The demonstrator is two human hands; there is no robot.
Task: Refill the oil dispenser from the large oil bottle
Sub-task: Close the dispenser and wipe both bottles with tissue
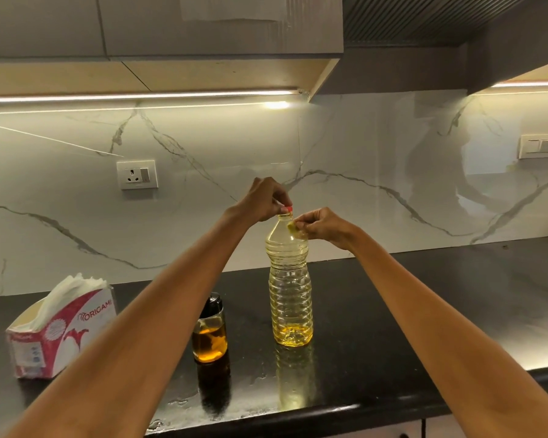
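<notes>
Two bare forearms reach in from the lower corners and meet above a glossy black countertop (440, 327). Along the counter's front edge there are pale wet-looking smears between the forearms.

On the counter stands the large oil bottle (290, 289) — clear ribbed plastic, upright, with only a shallow layer of yellow oil at its bottom. Its red cap (286, 209) is on the neck. The left hand (261, 199) comes over from the left, its fingertips curled down and pinching the cap from above. The right hand (321, 224) is at the bottle's shoulder on the right side, fingers curled in and pressed against the plastic just under the neck; whether they wrap behind the bottle cannot be told from this angle.

Just left of the bottle, apart from it and nearer the camera, stands the oil dispenser (210, 331) — a small glass jar with a black top, upright, holding darker amber oil to about halfway. The left forearm passes over its left side without any visible contact.

Further left, well apart from both, a pink and white tissue pack (60, 327) sits on the counter with white tissues sticking up out of its open top. Behind everything runs a white marble backsplash with grey veins, bearing a wall socket (137, 174) on the left and a switch plate (541, 146) at the far right, under lit strips beneath the upper cabinets.
</notes>
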